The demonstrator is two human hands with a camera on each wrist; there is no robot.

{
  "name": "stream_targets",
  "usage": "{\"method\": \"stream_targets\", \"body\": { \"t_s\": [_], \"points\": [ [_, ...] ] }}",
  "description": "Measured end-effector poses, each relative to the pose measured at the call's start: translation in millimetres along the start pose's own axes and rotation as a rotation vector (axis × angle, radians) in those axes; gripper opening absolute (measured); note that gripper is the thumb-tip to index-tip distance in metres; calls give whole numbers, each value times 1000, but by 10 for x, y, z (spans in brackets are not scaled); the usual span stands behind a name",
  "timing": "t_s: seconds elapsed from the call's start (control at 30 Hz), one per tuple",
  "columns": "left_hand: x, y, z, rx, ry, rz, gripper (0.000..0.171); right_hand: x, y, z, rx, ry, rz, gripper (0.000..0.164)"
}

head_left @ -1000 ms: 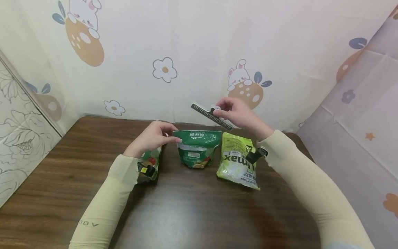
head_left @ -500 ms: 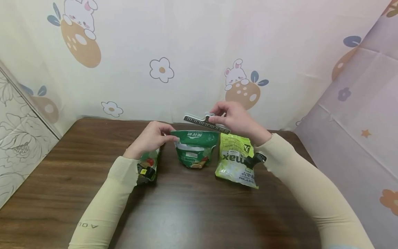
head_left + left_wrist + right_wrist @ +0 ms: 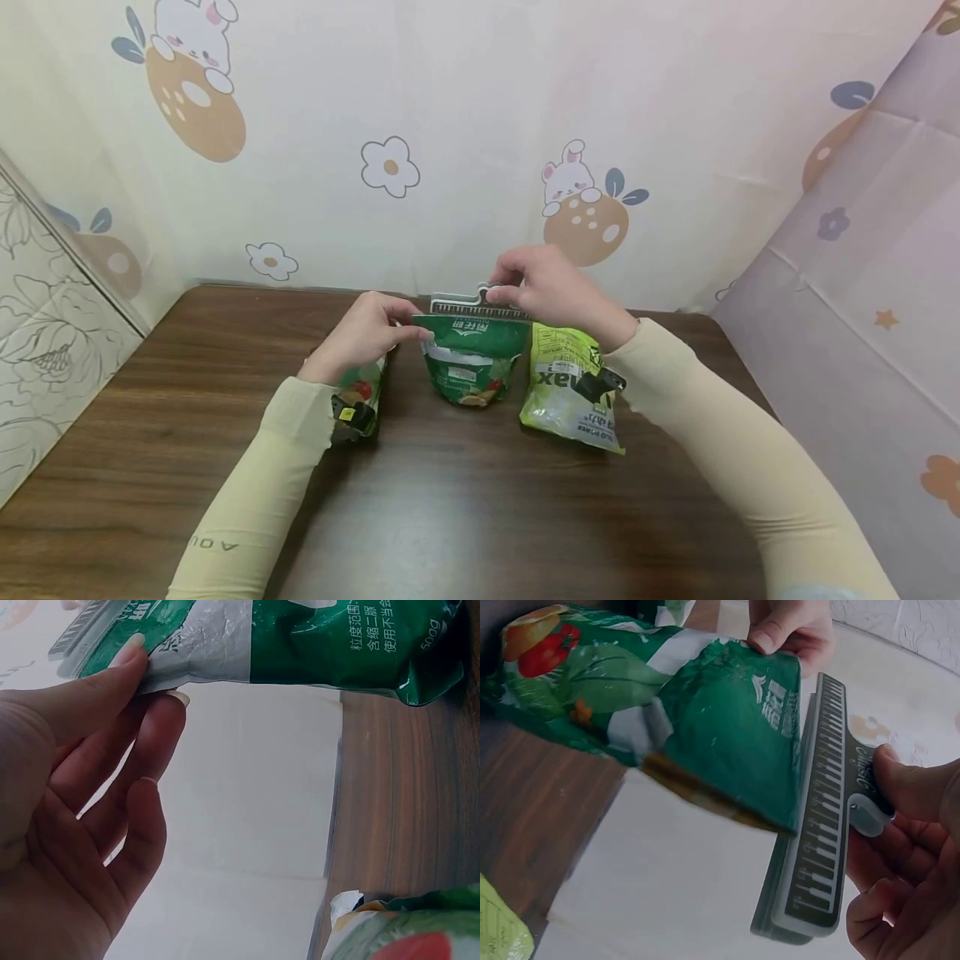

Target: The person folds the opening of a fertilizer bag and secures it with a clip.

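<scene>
A green foil bag (image 3: 472,362) stands upright on the table, its top edge flattened. My left hand (image 3: 371,333) pinches that bag's upper left corner between thumb and fingers, as the left wrist view also shows. My right hand (image 3: 555,292) grips a long clip (image 3: 480,307) by its middle handle. Piano keys are printed along the clip's bar (image 3: 821,817) in the right wrist view. The clip lies lengthwise along the bag's top edge, with the two bars on either side of the mouth edge (image 3: 796,750). The thumb presses the clip's handle.
A yellow-green bag (image 3: 570,392) lies on the table right of the green one, under my right wrist. Another green bag (image 3: 367,387) with a tomato picture is partly hidden behind my left wrist. The brown wooden table (image 3: 420,517) meets a patterned curtain (image 3: 465,100) at the back.
My right hand has brought the clip down and to the left, turning it from slanted to nearly level along the bag's top edge. My left hand keeps its pinch on the corner.
</scene>
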State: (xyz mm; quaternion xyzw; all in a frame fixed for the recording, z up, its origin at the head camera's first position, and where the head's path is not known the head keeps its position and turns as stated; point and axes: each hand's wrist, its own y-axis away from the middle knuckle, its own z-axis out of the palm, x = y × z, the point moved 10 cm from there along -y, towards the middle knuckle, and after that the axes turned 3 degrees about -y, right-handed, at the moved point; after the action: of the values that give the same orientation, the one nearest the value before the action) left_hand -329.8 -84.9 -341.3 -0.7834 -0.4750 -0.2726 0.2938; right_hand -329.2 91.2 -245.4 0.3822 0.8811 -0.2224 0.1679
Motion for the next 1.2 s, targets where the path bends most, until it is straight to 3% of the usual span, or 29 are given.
{"method": "stream_targets", "body": {
  "t_s": [0.3,0.73,0.93,1.2],
  "points": [
    [-25,-14,11,2,47,-4,10,-121,-63,164,-45,76,4,14],
    [-81,-43,18,-20,108,-53,17,-93,-84,235,-69,66,42,11],
    [-73,-52,42,-51,171,-38,28,-97,-120,299,-86,70,43,11],
    [-54,-59,88,-106,146,-19,29,-98,-154,381,-110,68,44,11]
  ]
}}
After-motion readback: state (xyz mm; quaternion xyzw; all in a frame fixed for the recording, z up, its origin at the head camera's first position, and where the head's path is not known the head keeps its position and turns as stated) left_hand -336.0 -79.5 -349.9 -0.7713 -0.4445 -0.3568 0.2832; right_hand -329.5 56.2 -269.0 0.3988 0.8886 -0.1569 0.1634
